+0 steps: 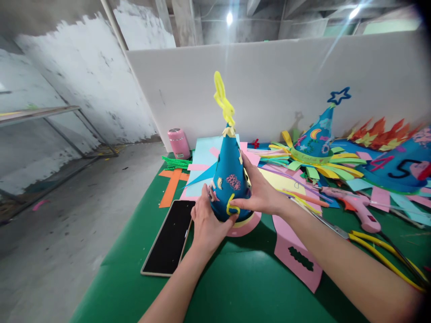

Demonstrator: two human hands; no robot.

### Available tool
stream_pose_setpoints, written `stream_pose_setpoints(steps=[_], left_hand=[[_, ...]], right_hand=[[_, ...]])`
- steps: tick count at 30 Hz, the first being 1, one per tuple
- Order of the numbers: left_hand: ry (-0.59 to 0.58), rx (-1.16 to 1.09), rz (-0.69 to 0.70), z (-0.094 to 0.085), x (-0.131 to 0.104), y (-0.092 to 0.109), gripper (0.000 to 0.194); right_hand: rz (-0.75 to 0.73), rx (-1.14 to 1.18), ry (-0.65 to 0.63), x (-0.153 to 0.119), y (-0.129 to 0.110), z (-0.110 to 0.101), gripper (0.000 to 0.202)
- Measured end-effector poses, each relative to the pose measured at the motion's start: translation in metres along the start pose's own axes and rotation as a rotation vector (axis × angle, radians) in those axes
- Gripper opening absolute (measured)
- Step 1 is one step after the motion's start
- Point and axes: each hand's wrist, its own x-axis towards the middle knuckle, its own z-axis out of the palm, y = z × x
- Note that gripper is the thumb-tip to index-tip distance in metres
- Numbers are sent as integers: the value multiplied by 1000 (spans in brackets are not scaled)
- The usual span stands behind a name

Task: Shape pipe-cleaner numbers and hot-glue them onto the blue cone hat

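A blue cone party hat [226, 166] stands upright between my hands, with a pink round brim [244, 229] at its base. On its tip is a yellow pipe-cleaner bunny [225, 101]. A yellow pipe-cleaner figure [232, 205], shaped like a 6, lies against the lower front. My left hand [209, 220] wraps the hat's lower left side, its thumb near that figure. From the right, my right hand [261, 190] grips the hat, thumb on the front by the figure and fingers along the side. The back of the hat is hidden.
A tablet [168, 237] lies left of the hat, a pink bottle [179, 143] behind it. On the right are a pink glue gun [357, 204], yellow-handled scissors [380, 246], a finished-looking star-topped hat [316, 134] and another blue hat [400, 166]. Paper scraps surround them on the green table [235, 282].
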Motion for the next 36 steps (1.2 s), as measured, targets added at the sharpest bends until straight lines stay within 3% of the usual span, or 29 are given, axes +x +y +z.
stream_pose_setpoints(steps=[4,6,8,10,12,15,16,19,21,36], left_hand=[[-10,-14,21,-3,-2,-1,105],[-3,-38,36,-6,-2,-3,105],[3,-93,46,-8,-1,-6,103],[-9,-167,58,-11,1,-9,100],[-29,-236,77,-13,4,-11,98],[-66,-338,99,-15,7,-12,92],[-74,-371,100,-16,8,-12,90],[-77,-429,110,-15,10,-13,85],[-65,-434,125,-13,11,-12,85],[-53,-655,83,4,14,-7,76]], right_hand=[[43,148,63,-6,-2,-9,100],[84,240,253,-9,-2,-15,73],[119,295,490,-13,-2,-21,33],[145,307,623,-19,-3,-23,10],[161,294,577,-26,-5,-21,21],[189,177,366,-38,-8,-12,21],[199,111,299,-40,-8,-8,30],[227,-97,127,-45,-6,4,87],[227,-177,60,-46,-3,11,98],[271,-187,80,-45,5,21,99]])
